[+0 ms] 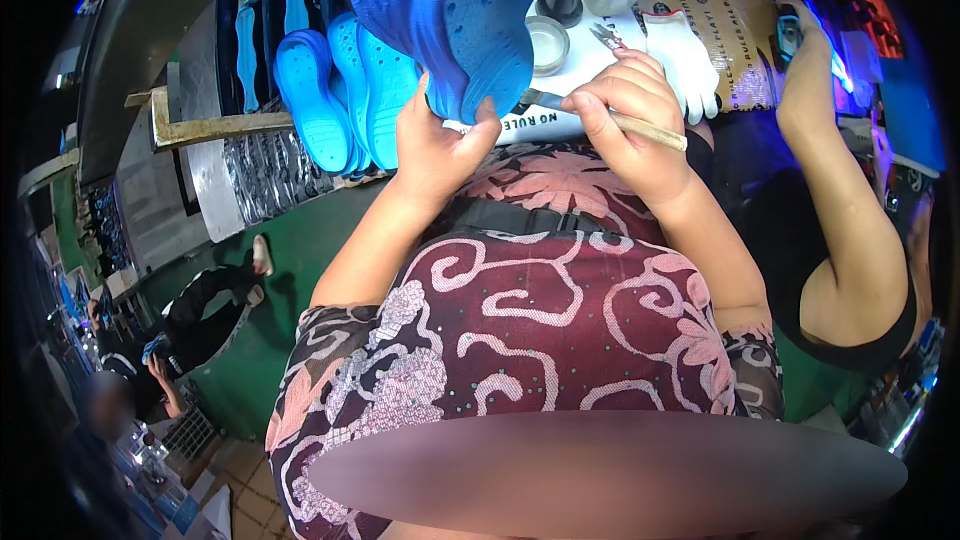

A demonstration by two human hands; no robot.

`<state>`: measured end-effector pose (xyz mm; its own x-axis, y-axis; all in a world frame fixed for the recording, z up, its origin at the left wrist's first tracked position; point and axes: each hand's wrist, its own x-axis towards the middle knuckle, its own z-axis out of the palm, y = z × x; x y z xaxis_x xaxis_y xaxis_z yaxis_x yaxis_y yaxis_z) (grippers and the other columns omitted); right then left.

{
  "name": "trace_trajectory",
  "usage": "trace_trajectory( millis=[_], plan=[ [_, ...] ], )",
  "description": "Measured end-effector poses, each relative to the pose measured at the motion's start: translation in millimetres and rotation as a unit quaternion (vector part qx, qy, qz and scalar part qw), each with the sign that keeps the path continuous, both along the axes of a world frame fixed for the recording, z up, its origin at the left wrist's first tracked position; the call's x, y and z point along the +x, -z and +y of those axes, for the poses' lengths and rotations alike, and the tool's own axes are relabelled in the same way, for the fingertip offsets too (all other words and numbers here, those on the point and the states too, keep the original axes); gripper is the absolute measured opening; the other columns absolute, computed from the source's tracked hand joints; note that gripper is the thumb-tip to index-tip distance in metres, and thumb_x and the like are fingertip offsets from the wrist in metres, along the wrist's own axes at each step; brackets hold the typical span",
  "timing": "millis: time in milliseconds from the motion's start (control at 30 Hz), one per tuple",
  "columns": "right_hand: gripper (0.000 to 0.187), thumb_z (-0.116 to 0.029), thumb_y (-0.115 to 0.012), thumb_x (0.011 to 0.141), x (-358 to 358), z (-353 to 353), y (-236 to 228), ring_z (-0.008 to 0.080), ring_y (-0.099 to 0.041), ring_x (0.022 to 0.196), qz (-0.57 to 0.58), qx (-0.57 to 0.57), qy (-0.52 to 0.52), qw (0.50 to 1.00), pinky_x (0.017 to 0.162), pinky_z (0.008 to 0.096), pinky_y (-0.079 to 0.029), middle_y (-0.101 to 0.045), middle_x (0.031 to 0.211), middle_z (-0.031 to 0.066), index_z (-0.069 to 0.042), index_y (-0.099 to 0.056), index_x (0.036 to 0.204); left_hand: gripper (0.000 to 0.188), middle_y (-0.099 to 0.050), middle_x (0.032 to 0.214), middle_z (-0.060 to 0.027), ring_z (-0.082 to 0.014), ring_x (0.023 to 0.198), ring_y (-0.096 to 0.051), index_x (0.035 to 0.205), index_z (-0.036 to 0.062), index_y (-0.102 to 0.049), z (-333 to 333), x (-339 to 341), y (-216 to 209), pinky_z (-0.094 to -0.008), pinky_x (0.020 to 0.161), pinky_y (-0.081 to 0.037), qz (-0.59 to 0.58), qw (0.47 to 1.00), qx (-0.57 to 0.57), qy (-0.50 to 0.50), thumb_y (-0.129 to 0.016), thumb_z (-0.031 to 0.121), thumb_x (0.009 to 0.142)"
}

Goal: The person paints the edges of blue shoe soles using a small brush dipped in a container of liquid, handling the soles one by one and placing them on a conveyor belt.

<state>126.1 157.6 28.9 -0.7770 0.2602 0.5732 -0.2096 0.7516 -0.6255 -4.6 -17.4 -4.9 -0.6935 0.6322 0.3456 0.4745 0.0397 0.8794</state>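
Above my lap, my left hand [432, 145] pinched the blue clog [450, 20] by its lower edge, long axis rising away; my right hand [630, 105], closed around a wooden-handled knife [620, 120], sat just beside, blade pointing left toward the clog's edge.

light falls brightest in the middle, on the white table top [585, 65] at the far side. blue and red glow bleeds in far right. corners drop to black, straight edges bow near the rim, and a smooth blurred patch smears the near edge.
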Motion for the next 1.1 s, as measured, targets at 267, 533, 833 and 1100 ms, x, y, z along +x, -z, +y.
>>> trace_trajectory(
  millis=[267, 533, 833, 1100],
  plan=[
    [0.016, -0.019, -0.065, 0.080, 6, -1, 2, 0.0237, -0.054, 0.061, 0.003, -0.022, -0.004, 1.000, 0.070, 0.0359, -0.040, -0.058, 0.061, 0.0051, -0.007, -0.065, 0.069, 0.032, -0.065, 0.081, -0.0118, -0.0225, 0.070, -0.066, 0.100, 0.0011, -0.057, -3, -1, 10, -0.0301, 0.066, -0.050, 0.043, 0.999, -0.005, -0.008, -0.066, 0.001, 0.069],
    [0.015, -0.016, -0.067, 0.079, 7, 0, 6, 0.0232, -0.055, 0.060, 0.012, -0.004, -0.029, 1.000, 0.068, 0.0352, -0.042, -0.059, 0.063, 0.0056, -0.005, -0.065, 0.069, 0.029, -0.064, 0.078, -0.0115, -0.0216, 0.068, -0.065, 0.095, 0.0015, -0.057, 1, -1, 17, -0.0296, 0.061, -0.050, 0.095, 0.995, 0.042, -0.013, -0.067, -0.001, 0.068],
    [0.019, -0.016, -0.058, 0.086, 6, -5, -2, 0.0196, -0.056, 0.063, -0.015, 0.031, -0.052, 0.998, 0.084, 0.0372, -0.041, -0.061, 0.066, 0.0038, -0.005, -0.067, 0.073, 0.030, -0.063, 0.089, -0.0112, -0.0215, 0.077, -0.063, 0.100, -0.0006, -0.058, 10, 3, 9, -0.0295, 0.069, -0.049, 0.120, 0.988, 0.098, 0.000, -0.065, -0.001, 0.072],
    [0.020, -0.016, -0.063, 0.083, 4, -1, 2, 0.0228, -0.049, 0.055, 0.061, -0.076, -0.023, 0.995, 0.061, 0.0321, -0.037, -0.057, 0.059, 0.0059, -0.004, -0.066, 0.067, 0.036, -0.060, 0.107, -0.0132, -0.0250, 0.095, -0.060, 0.112, -0.0011, -0.056, 10, 0, -8, -0.0334, 0.086, -0.046, 0.307, 0.950, 0.010, 0.053, -0.063, 0.003, 0.077]
  ],
)
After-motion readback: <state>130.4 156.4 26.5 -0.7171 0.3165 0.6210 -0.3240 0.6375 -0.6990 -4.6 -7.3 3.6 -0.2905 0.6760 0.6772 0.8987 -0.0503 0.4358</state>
